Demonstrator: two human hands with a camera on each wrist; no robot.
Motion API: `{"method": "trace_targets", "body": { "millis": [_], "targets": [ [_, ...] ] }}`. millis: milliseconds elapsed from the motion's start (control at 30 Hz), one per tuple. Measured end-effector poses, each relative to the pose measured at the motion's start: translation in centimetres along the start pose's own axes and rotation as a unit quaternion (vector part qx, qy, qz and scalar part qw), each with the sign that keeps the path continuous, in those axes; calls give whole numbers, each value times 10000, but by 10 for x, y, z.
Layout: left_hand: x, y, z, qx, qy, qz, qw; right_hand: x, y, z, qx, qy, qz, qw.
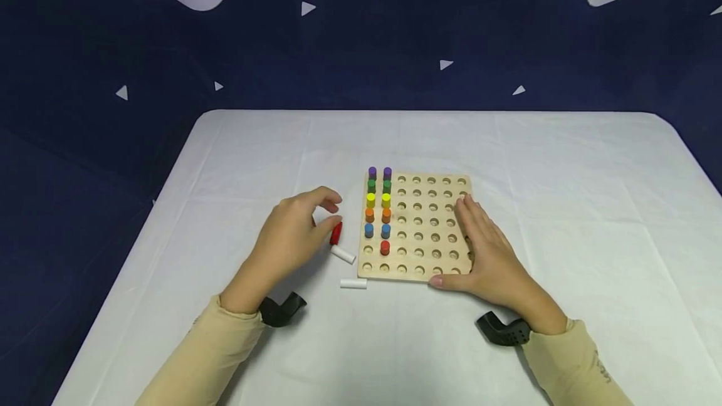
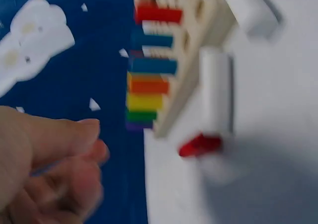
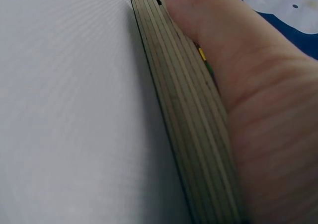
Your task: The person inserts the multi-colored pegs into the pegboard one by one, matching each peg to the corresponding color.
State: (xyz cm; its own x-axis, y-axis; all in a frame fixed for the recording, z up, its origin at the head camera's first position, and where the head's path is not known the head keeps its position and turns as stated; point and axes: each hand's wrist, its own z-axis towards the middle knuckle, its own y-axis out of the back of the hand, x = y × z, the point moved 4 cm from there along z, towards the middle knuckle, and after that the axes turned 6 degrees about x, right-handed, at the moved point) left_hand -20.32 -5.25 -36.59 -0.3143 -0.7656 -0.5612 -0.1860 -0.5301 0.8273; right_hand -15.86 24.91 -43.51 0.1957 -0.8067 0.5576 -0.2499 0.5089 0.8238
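Note:
A wooden pegboard (image 1: pixel 418 281) with rows of round holes lies on the table. Purple, green, yellow, orange and blue pegs stand in pairs in its two left columns, and a single red peg (image 1: pixel 385 247) stands below the second blue one. My left hand (image 1: pixel 290 230) hovers left of the board, thumb and fingers apart. Beside its thumb in the head view, a loose red peg (image 1: pixel 336 234) lies on the cloth; the left wrist view shows nothing in the fingers. My right hand (image 1: pixel 496 265) rests on the board's right side, fingers extended and thumb (image 3: pixel 198 10) along the near edge.
Two white pegs lie loose on the white tablecloth (image 1: pixel 282 149): one (image 1: pixel 343 254) touches or nearly touches the loose red peg, the other (image 1: pixel 353 284) is near the board's front left corner. A dark blue backdrop (image 1: pixel 372 36) rises behind the table.

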Motion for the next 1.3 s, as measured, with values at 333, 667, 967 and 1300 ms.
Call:
{"method": "trace_targets", "body": {
  "millis": [333,667,967,1300],
  "targets": [
    [21,-26,8,946,649,651,9913,1,1,-1,-25,4,18,10000],
    [18,-33,11,956,670,768,9902,1,1,-1,-18,-35,6,10000],
    [18,-33,8,269,403,438,9979,1,0,0,0,-29,-42,10000],
    [6,-27,0,-405,31,-476,9980,0,0,1,9,-40,-17,10000]
  ]
}}
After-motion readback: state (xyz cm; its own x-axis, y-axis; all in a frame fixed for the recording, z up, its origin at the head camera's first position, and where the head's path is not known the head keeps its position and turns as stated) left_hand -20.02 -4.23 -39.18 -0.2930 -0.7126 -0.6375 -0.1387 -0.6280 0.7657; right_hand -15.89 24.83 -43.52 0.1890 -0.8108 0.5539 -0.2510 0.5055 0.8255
